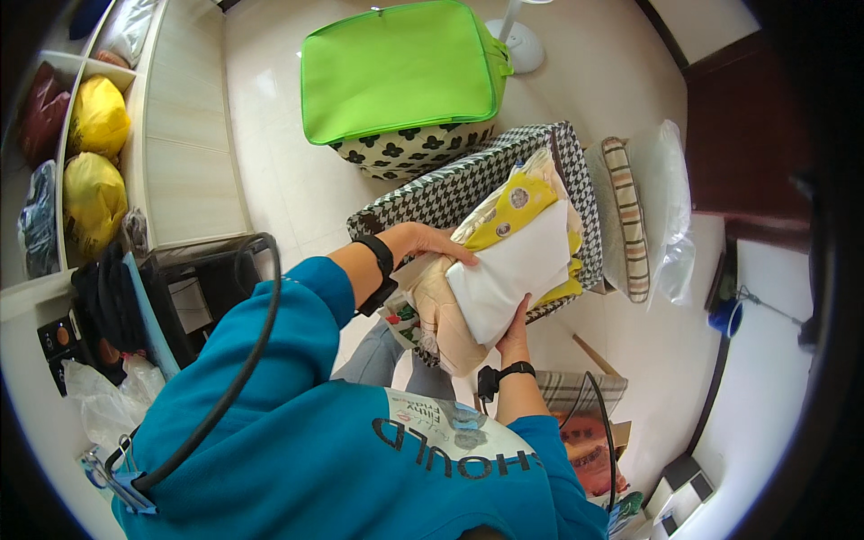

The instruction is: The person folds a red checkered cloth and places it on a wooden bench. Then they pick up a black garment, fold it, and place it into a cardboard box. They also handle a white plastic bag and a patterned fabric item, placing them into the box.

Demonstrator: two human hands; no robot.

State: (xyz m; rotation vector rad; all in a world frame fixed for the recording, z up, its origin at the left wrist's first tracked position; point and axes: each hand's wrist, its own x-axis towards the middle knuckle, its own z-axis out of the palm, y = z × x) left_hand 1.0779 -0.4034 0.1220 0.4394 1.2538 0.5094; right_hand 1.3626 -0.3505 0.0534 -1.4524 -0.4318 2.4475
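A flat folded white cloth (pixel 514 270) is between my hands, over the open mouth of a houndstooth fabric storage box (pixel 432 192). My left hand (pixel 442 246) grips its near left side, with the fingertips lying on the white surface. On the lower right edge, my right hand (pixel 515 337) holds it with the thumb up; its other fingers are mostly hidden. Beneath and around the white cloth are a peach-coloured fabric (pixel 449 317) and a yellow printed fabric (pixel 516 202). How these layers are stacked or held underneath cannot be seen.
Beyond the box stands a bag with a green lid (pixel 401 71) and a flower-patterned side. To the right are a striped cushion (pixel 624 219) and a clear plastic bag (pixel 668 216). Shelves with yellow bags (pixel 94 202) line the left. A plaid fabric box (pixel 574 391) sits near my right forearm.
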